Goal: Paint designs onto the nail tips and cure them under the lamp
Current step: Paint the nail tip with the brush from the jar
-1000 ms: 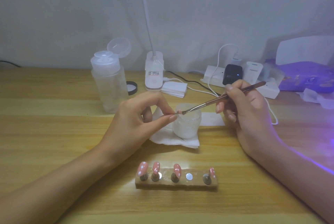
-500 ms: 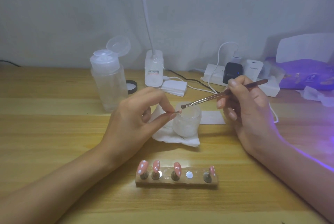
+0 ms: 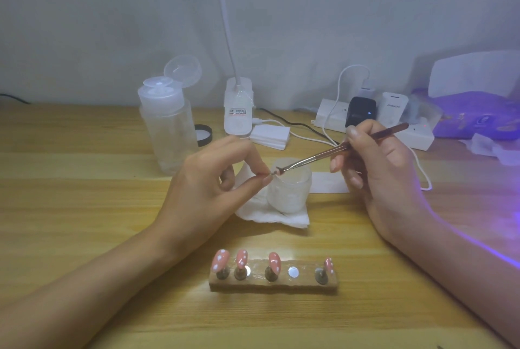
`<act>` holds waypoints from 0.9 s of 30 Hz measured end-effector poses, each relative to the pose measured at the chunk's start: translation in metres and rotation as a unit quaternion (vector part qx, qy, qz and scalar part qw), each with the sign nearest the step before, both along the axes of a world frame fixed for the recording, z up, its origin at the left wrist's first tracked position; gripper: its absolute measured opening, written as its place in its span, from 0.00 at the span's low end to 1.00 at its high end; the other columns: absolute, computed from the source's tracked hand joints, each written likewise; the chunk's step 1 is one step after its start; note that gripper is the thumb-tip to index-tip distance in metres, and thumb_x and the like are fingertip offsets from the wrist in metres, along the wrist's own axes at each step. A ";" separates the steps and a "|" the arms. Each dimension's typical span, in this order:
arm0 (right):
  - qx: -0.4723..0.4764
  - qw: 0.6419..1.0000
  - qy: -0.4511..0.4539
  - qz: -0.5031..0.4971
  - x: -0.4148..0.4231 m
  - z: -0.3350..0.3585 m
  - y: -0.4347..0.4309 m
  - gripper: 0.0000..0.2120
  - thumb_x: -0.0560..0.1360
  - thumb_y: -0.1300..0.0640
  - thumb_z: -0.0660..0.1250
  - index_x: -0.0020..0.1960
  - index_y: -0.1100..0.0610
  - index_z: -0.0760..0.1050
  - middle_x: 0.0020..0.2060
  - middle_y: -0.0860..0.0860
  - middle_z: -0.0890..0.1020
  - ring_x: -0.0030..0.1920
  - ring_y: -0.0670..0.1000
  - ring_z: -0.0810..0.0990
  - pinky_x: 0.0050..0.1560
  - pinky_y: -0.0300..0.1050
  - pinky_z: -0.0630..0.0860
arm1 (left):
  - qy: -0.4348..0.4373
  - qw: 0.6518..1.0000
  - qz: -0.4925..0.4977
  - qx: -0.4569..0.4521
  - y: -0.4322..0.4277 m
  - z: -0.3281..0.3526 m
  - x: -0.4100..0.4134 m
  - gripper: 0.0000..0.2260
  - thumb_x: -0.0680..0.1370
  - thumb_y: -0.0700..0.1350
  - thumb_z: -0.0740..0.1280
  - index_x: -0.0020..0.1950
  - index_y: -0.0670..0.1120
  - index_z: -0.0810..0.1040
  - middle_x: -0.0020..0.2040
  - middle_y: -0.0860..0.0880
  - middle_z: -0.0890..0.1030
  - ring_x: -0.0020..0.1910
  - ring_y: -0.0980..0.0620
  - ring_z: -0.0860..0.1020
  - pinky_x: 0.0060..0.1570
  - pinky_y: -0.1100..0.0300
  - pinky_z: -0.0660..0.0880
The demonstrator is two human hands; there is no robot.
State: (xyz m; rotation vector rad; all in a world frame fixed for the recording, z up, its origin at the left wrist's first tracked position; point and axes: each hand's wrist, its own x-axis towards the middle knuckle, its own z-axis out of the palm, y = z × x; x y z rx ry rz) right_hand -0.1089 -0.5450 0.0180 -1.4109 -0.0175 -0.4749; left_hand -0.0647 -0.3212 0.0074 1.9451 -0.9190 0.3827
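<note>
Grey wall fills the back, and below it a wooden worktop (image 3: 84, 208) holds all the things. A small frosted jar (image 3: 289, 188) stands in the middle of it. Far to the right of the jar and behind it sits the white curing lamp (image 3: 475, 78), and it glows purple. Behind the jar to the left stands a tall clear bottle (image 3: 166, 129) with its flip lid up. The left hand (image 3: 208, 188) is just left of the jar. Its thumb and first finger pinch a tiny nail tip (image 3: 271, 172) right by the jar's rim. The tip is too small to see well. The right hand (image 3: 385, 177) is to the right of the jar. Its fingers are curled round a thin brush (image 3: 337, 150), held like a pencil. The brush slants down over the jar, and its end touches the pinched tip. A white tissue (image 3: 270, 215) lies under the jar. In front of the jar lies a wooden stand (image 3: 273, 282). Four pink nail tips (image 3: 220, 260) with white dots stand on it, and one round silver spot (image 3: 293, 273) shows between them.
</note>
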 end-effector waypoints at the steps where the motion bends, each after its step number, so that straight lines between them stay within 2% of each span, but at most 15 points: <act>1: 0.005 1.000 0.008 -0.012 0.001 0.000 -0.001 0.13 0.82 0.56 0.62 0.39 0.52 0.69 0.27 0.53 0.80 0.22 0.47 0.63 0.24 0.35 0.62 | 0.002 1.000 0.000 -0.001 0.000 0.001 0.000 0.04 0.74 0.48 0.72 0.41 0.51 0.78 0.41 0.52 0.77 0.28 0.54 0.66 0.33 0.64 0.63; 5: 0.032 0.999 -0.004 0.003 0.000 0.000 -0.003 0.13 0.83 0.56 0.61 0.39 0.52 0.68 0.27 0.52 0.79 0.21 0.46 0.64 0.24 0.36 0.62 | 0.001 1.000 0.003 0.005 -0.001 0.001 -0.001 0.04 0.74 0.48 0.72 0.41 0.51 0.79 0.42 0.51 0.78 0.29 0.52 0.68 0.33 0.64 0.64; 9: -0.001 1.000 -0.009 0.007 0.001 -0.001 -0.002 0.13 0.82 0.56 0.62 0.39 0.52 0.68 0.28 0.53 0.80 0.22 0.47 0.63 0.24 0.35 0.62 | 0.000 1.000 0.000 0.002 0.000 0.001 -0.002 0.05 0.74 0.49 0.72 0.41 0.51 0.79 0.41 0.53 0.78 0.28 0.54 0.67 0.34 0.67 0.63; 12: 0.017 1.000 -0.002 -0.018 0.001 -0.002 -0.004 0.12 0.82 0.57 0.62 0.40 0.54 0.67 0.27 0.53 0.79 0.21 0.47 0.63 0.25 0.36 0.62 | 0.000 1.000 -0.001 -0.001 -0.001 0.002 -0.002 0.05 0.74 0.51 0.71 0.40 0.51 0.78 0.37 0.57 0.75 0.28 0.56 0.65 0.33 0.70 0.61; 16: 0.010 1.000 -0.010 0.012 -0.001 -0.001 -0.003 0.11 0.80 0.53 0.63 0.40 0.53 0.67 0.28 0.53 0.80 0.23 0.47 0.66 0.25 0.36 0.62 | -0.006 1.000 0.003 0.003 -0.003 0.003 -0.004 0.05 0.74 0.47 0.72 0.39 0.49 0.78 0.32 0.64 0.71 0.27 0.58 0.63 0.32 0.72 0.60; 20: 0.006 1.000 0.008 -0.016 0.001 -0.002 -0.004 0.12 0.82 0.58 0.61 0.40 0.54 0.67 0.27 0.53 0.79 0.22 0.47 0.64 0.27 0.42 0.57 | -0.005 1.000 0.002 0.001 -0.003 0.004 -0.004 0.05 0.74 0.46 0.72 0.39 0.48 0.78 0.31 0.64 0.71 0.27 0.58 0.63 0.31 0.72 0.59; 23: 0.031 0.999 -0.011 0.010 0.000 -0.001 -0.004 0.12 0.82 0.56 0.62 0.40 0.54 0.67 0.27 0.53 0.79 0.22 0.46 0.65 0.25 0.35 0.62 | -0.003 1.000 0.000 0.000 -0.003 0.003 -0.003 0.05 0.74 0.46 0.72 0.39 0.49 0.78 0.31 0.63 0.71 0.27 0.57 0.63 0.32 0.72 0.60; 27: -0.001 1.000 0.009 -0.007 0.001 -0.001 -0.002 0.12 0.82 0.58 0.62 0.40 0.53 0.67 0.27 0.53 0.79 0.22 0.47 0.64 0.25 0.37 0.60 | 0.000 1.000 -0.001 -0.001 -0.002 0.003 -0.003 0.05 0.74 0.47 0.72 0.40 0.49 0.79 0.32 0.63 0.71 0.28 0.57 0.63 0.32 0.72 0.60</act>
